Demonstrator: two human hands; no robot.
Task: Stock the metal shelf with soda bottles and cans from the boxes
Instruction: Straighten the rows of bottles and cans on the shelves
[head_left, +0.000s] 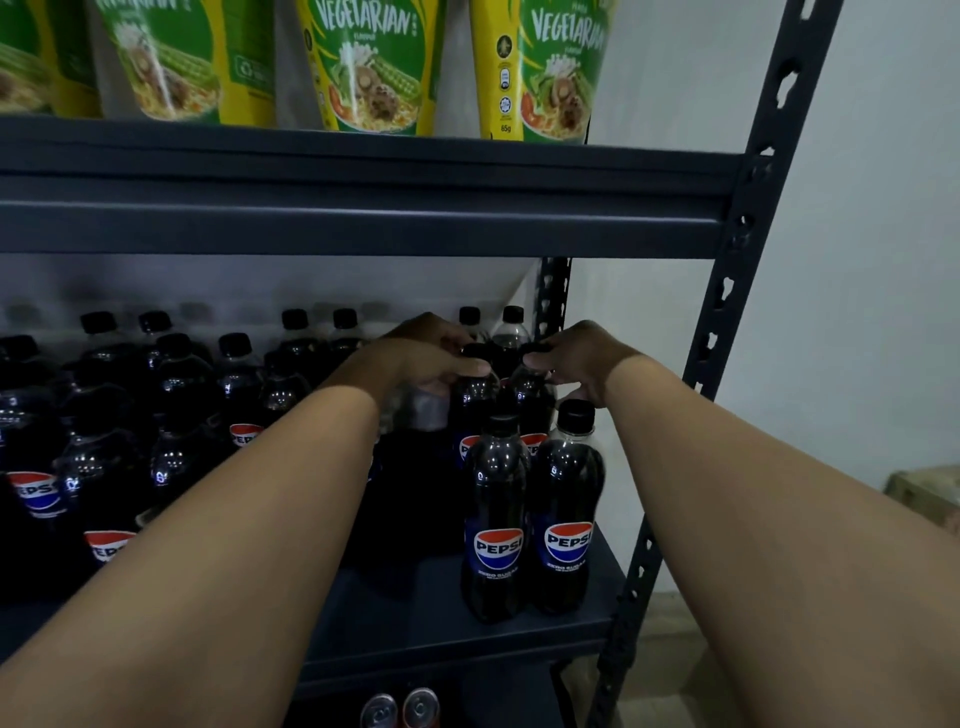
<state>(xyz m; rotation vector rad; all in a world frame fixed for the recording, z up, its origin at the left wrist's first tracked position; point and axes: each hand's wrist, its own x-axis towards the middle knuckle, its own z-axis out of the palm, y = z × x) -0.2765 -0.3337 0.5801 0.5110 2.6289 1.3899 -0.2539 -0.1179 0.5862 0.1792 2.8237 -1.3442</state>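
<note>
I have two Pepsi bottles by their necks on the middle tier of the metal shelf: my left hand curls round the cap of the left bottle, my right hand pinches the top of the right bottle. Both stand upright, touching each other. At six o'clock from them stand two front bottles, labels reading "PEPSI ZERO SUGAR". At nine o'clock, rows of Pepsi bottles fill the tier. At twelve o'clock, green-and-yellow noodle cups read "VEGETARIAN", one marked "65g". Two can tops show below.
</note>
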